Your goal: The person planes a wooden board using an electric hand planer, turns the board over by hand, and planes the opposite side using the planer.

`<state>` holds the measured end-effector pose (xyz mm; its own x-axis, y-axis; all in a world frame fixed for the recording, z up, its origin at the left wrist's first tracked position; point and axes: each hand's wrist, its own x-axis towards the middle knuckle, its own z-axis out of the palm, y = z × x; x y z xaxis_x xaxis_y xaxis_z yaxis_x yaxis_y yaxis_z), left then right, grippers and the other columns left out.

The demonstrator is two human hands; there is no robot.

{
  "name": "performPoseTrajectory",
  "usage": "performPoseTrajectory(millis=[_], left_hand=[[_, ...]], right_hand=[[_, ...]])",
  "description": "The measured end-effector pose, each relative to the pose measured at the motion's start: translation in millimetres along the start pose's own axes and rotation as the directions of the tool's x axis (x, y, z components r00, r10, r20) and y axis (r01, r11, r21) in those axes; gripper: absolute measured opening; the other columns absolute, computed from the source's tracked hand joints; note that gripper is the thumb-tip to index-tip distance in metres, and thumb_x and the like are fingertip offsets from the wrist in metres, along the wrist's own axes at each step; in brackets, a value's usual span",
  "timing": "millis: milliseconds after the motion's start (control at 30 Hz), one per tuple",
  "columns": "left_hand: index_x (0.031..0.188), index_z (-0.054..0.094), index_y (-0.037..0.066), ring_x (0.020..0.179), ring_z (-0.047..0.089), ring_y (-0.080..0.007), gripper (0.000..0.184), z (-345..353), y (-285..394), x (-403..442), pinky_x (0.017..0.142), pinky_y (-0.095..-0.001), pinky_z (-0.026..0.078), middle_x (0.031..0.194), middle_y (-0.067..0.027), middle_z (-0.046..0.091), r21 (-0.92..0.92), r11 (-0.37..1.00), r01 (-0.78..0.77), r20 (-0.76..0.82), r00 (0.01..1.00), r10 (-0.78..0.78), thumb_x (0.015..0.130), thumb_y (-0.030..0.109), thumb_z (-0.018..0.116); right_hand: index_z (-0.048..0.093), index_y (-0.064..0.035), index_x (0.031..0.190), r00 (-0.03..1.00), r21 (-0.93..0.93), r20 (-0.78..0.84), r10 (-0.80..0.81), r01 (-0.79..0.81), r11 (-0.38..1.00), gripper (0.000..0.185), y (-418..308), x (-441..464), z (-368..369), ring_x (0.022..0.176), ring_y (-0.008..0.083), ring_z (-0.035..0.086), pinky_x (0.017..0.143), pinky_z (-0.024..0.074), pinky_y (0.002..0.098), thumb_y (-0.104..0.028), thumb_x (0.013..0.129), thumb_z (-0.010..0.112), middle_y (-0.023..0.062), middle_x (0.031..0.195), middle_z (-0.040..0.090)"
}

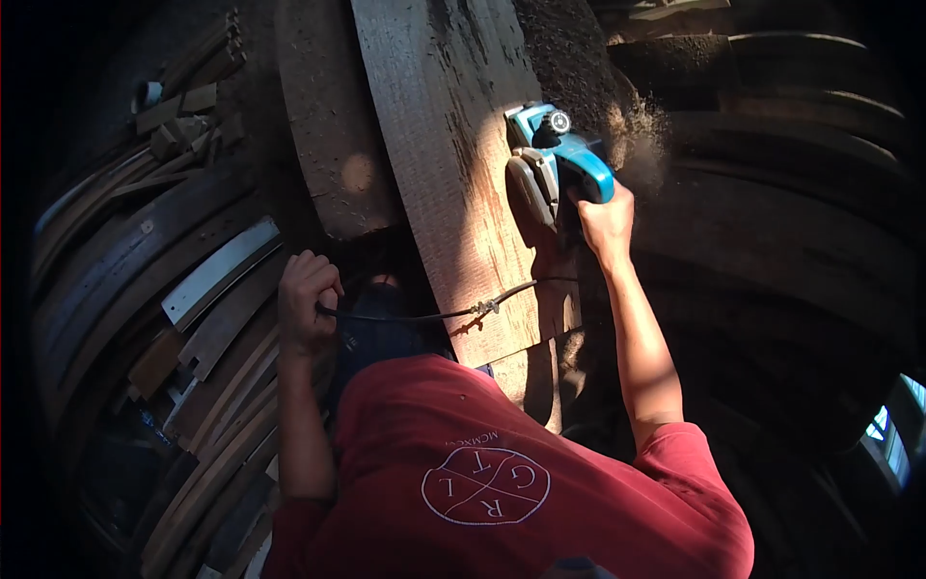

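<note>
A blue electric planer (585, 166) rests on a wide wooden board (424, 145), near the board's right edge. My right hand (608, 224) is closed around its rear handle. Off to the left of the board, my left hand (309, 297) is closed on the black power cord (405, 317). The cord runs from that fist across the near end of the board, with a knotted or wrapped joint in its middle. Sunlight falls on part of the board, where lighter wood and rough dark patches show. The planer's underside is hidden.
Shavings (639, 124) spray to the right of the planer. A thick dark timber (333, 125) lies left of the board. Stacked wood strips (217, 328) and offcuts (183, 121) fill the left side. Long dark planks (772, 222) lie on the right.
</note>
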<state>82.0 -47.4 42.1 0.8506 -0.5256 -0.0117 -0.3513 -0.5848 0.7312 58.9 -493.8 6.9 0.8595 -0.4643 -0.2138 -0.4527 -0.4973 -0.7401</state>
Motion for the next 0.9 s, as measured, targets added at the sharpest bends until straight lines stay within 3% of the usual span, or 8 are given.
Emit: performPoseTrajectory(millis=[200, 233, 300, 333, 467, 733, 800, 900], left_hand=[[0.068, 0.05, 0.002, 0.069, 0.045, -0.0327, 0.052, -18.0, -23.8, -1.0, 0.07, -0.0429, 0.033, 0.068, -0.0129, 0.044, -0.018, 0.991, 0.13, -0.099, 0.986, -0.131, 0.099, 0.044, 0.047], [0.068, 0.05, 0.002, 0.069, 0.045, -0.0327, 0.052, -19.8, -25.6, 1.8, 0.07, -0.0429, 0.033, 0.068, -0.0129, 0.044, -0.015, 0.989, 0.144, -0.099, 0.984, -0.145, 0.099, 0.044, 0.047], [0.068, 0.049, 0.001, 0.069, 0.044, -0.0325, 0.049, -23.9, -27.8, 7.4, 0.069, -0.0424, 0.033, 0.068, -0.0135, 0.044, -0.013, 0.99, 0.142, -0.13, 0.981, -0.142, 0.097, 0.041, 0.05], [0.068, 0.049, 0.001, 0.069, 0.044, -0.0325, 0.049, -27.0, -27.6, 10.0, 0.069, -0.0424, 0.033, 0.068, -0.0135, 0.044, -0.011, 0.988, 0.152, -0.125, 0.98, -0.152, 0.097, 0.041, 0.05], [0.068, 0.048, 0.002, 0.069, 0.045, -0.0348, 0.034, -40.7, -26.1, 15.3, 0.069, -0.0427, 0.034, 0.07, -0.0145, 0.046, 0.056, 0.982, 0.181, -0.137, 0.976, -0.172, 0.087, 0.029, 0.054], [0.068, 0.05, 0.001, 0.07, 0.047, -0.0333, 0.04, -33.5, -20.7, 3.2, 0.071, -0.0432, 0.036, 0.069, -0.0142, 0.048, 0.045, 0.989, 0.141, -0.203, 0.971, -0.129, 0.094, 0.032, 0.047], [0.069, 0.051, 0.001, 0.071, 0.048, -0.0338, 0.038, -26.2, -16.0, -1.1, 0.071, -0.0434, 0.037, 0.069, -0.0144, 0.048, 0.029, 0.994, 0.102, -0.153, 0.983, -0.097, 0.093, 0.03, 0.048], [0.07, 0.051, 0.002, 0.072, 0.049, -0.0341, 0.032, -12.5, -1.5, -7.2, 0.071, -0.0432, 0.037, 0.071, -0.0138, 0.05, 0.016, 0.999, 0.049, -0.055, 0.997, -0.048, 0.089, 0.028, 0.05]], right_hand=[[0.077, 0.0033, 0.096, 0.989, -0.126, -0.086, -0.117, 0.105, 0.986, 0.026, -62.6, 237.1, 76.8, 0.074, 0.0275, 0.076, 0.071, 0.0573, 0.0398, -0.015, 0.078, 0.077, 0.0205, 0.081, 0.077], [0.076, 0.0035, 0.095, 0.966, -0.287, -0.025, -0.258, 0.24, 0.927, 0.026, -70.3, 277.1, 88.5, 0.071, 0.0262, 0.075, 0.069, 0.0567, 0.039, -0.015, 0.077, 0.076, 0.0195, 0.079, 0.076], [0.076, 0.003, 0.097, 0.943, -0.328, -0.055, -0.328, 0.293, 0.898, 0.026, -114.8, 338.9, 111.3, 0.075, 0.0316, 0.076, 0.069, 0.0582, 0.0439, -0.015, 0.079, 0.072, 0.0232, 0.083, 0.076], [0.077, 0.0023, 0.1, 0.954, -0.216, -0.163, -0.253, 0.216, 0.952, 0.026, -139.2, 362.9, 121.4, 0.082, 0.0383, 0.078, 0.071, 0.0603, 0.0495, -0.013, 0.08, 0.07, 0.0279, 0.088, 0.077], [0.074, 0.0016, 0.094, 0.976, -0.128, -0.114, -0.187, 0.172, 0.977, 0.02, -156.5, 397.8, 131.9, 0.071, 0.0299, 0.071, 0.063, 0.0551, 0.0446, -0.014, 0.081, 0.072, 0.0197, 0.079, 0.072], [0.069, 0.0002, 0.082, 0.948, 0.056, -0.032, -0.318, 0.319, 0.946, 0.016, -54.9, 221.4, 74.3, 0.047, 0.013, 0.056, 0.047, 0.0447, 0.0348, -0.014, 0.083, 0.076, 0.0034, 0.059, 0.062], [0.074, 0.0022, 0.096, 0.97, -0.03, -0.029, -0.243, 0.242, 0.97, 0.022, -44.3, 111.5, 39.7, 0.056, 0.0152, 0.061, 0.059, 0.0512, 0.0349, -0.013, 0.082, 0.081, 0.0043, 0.069, 0.069], [0.075, 0.0022, 0.115, 1.0, 0.034, 0.007, -0.022, 0.022, 0.999, 0.034, 14.4, -41.2, -3.8, 0.091, 0.0169, 0.071, 0.089, 0.0551, 0.0345, -0.003, 0.082, 0.081, 0.0118, 0.099, 0.078]])
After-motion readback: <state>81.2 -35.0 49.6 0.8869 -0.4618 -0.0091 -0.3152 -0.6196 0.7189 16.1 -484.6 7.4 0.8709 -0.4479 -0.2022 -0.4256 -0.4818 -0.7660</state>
